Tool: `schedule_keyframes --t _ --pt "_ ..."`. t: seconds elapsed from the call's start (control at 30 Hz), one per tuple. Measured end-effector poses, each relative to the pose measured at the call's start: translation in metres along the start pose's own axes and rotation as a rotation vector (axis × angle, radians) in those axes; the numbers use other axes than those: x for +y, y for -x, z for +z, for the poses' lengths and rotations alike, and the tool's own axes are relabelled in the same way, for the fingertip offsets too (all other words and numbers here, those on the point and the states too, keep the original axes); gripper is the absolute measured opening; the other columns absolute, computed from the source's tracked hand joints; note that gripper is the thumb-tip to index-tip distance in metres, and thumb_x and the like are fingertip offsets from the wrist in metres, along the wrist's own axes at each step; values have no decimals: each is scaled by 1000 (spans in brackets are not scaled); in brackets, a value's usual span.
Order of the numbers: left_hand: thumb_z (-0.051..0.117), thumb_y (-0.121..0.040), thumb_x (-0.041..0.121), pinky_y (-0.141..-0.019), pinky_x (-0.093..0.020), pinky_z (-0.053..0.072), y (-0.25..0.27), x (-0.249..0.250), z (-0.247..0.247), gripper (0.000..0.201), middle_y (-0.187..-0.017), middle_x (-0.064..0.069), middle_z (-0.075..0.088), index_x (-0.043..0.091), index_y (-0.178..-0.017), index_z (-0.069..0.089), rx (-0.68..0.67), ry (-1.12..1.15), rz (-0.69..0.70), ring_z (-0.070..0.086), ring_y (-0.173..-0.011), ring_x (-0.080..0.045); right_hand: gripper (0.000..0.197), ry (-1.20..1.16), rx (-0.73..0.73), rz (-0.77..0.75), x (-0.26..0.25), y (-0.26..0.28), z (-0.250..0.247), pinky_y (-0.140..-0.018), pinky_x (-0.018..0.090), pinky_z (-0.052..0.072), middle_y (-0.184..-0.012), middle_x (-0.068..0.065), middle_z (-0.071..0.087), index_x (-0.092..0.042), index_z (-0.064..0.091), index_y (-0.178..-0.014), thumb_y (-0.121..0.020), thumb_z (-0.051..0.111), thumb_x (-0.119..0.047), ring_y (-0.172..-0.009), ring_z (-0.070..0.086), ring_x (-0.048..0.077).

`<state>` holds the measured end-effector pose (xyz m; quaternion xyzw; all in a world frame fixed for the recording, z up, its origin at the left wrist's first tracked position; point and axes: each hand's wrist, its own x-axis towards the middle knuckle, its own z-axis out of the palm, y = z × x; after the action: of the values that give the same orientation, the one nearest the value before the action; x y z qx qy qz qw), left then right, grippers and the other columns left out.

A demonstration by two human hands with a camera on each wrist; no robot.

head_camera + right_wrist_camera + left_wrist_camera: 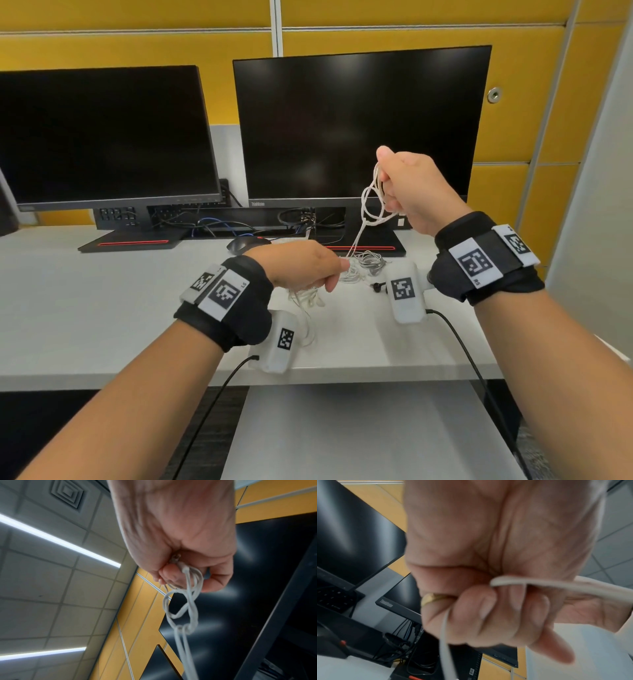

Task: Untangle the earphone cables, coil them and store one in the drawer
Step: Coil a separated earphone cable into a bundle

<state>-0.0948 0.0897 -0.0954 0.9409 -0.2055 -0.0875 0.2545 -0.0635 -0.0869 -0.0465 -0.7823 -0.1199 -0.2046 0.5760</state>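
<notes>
My right hand [388, 178] is raised in front of the right monitor and pinches a bunch of white earphone cable loops [371, 205]; the loops [185, 605] hang twisted below its fingers [171, 577]. From them a strand runs down to my left hand [334, 270], low over the desk, whose curled fingers [488, 615] grip the white cable [556, 586]. A second, grey earphone cable [370, 261] lies bunched on the desk between the hands. More thin white cable [305, 301] trails under my left hand. No drawer shows.
Two dark monitors [102, 133] [359, 126] stand at the back of the white desk [85, 301], with a black mouse [245, 245] and tangled leads between their stands. A small black earbud or plug [376, 287] lies by my right wrist. A grey surface [359, 431] sits below the desk edge.
</notes>
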Motion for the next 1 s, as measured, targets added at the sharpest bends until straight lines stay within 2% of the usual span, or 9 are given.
schedule_keyframes --t 0.13,0.2,0.3,0.33,0.43,0.5,0.57,0.7,1.0 --pt "39 -102 40 -64 -24 45 -1 -2 0 45 -63 3 57 15 -75 64 -45 -16 -49 52 -55 -10 39 -103 -94 -9 -1 4 -1 -59 26 41 -51 -3 36 -16 49 -71 -104 41 -34 -45 33 9" --pt "39 -102 42 -69 -24 46 -1 -1 -1 41 -72 2 65 15 -86 66 -37 11 -20 58 -63 -10 38 -109 -129 -30 -1 6 -1 -60 28 42 -50 -3 36 -15 51 -73 -104 42 -34 -45 33 10" --pt "34 -99 52 -86 -29 49 -3 3 -2 43 -103 2 68 19 -116 56 94 154 43 64 -92 -10 37 -99 -149 -52 -3 8 3 -59 29 43 -49 -3 36 -15 53 -74 -104 44 -35 -46 34 10" --pt "34 -99 53 -90 -31 49 -4 4 -2 44 -109 1 68 20 -119 53 164 265 65 64 -99 -12 36 -102 -161 -54 -3 9 5 -59 29 43 -48 -4 37 -14 53 -74 -103 44 -35 -46 34 10" --pt "45 -100 40 -82 -25 53 -9 9 1 27 -103 -1 71 18 -108 59 374 567 142 69 -93 -11 35 -115 -198 -57 -2 11 11 -58 30 42 -47 -5 38 -14 54 -76 -103 45 -35 -46 34 10" --pt "52 -99 24 -74 -19 55 -10 12 4 14 -95 -3 72 16 -100 63 446 713 160 71 -84 -9 35 -125 -209 -51 -2 12 13 -58 29 42 -47 -5 38 -14 55 -76 -103 46 -35 -46 34 10" --pt "55 -98 16 -72 -20 57 -13 13 6 10 -90 -5 72 13 -95 64 479 780 155 71 -79 -10 34 -139 -209 -40 -1 13 12 -59 28 43 -46 -6 39 -14 56 -76 -102 47 -34 -45 35 10" --pt "56 -97 14 -65 -19 57 -12 9 6 12 -85 -5 71 10 -92 67 556 883 115 69 -75 -10 33 -111 -204 -25 1 12 10 -62 28 46 -44 -9 39 -14 58 -77 -101 50 -34 -45 36 8" --pt "58 -96 16 -69 -24 58 -11 11 5 14 -83 -6 71 8 -88 66 596 956 95 69 -74 -11 32 -97 -151 -30 9 9 13 -60 27 47 -46 -11 42 -15 61 -77 -100 51 -36 -47 39 6"
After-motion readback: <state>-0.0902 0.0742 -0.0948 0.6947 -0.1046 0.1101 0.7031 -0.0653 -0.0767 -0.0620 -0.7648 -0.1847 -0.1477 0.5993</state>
